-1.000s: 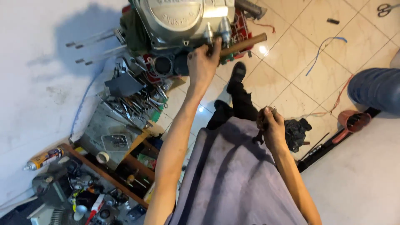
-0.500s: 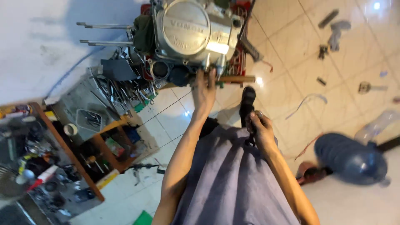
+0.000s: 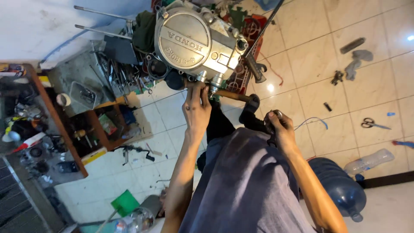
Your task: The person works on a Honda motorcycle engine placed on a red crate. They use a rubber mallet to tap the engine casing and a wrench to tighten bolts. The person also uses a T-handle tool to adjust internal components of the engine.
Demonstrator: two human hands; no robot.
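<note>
A silver motorcycle engine with a round side cover stands on the tiled floor at the top of the view. My left hand reaches up to its lower edge, fingers closed by two small metal fittings, around the end of a brown-handled tool that sticks out to the right. My right hand rests near my knee, shut on a dark metal wrench. My grey shorts fill the lower middle.
A wooden shelf full of parts stands at the left, with a pile of hand tools beside the engine. Scissors, a blue water jug, a clear bottle and small scraps lie on the floor at the right.
The view has swung, so the engine now sits nearer the centre. My left hand stays at the engine's underside. My right hand keeps the wrench near my knee.
</note>
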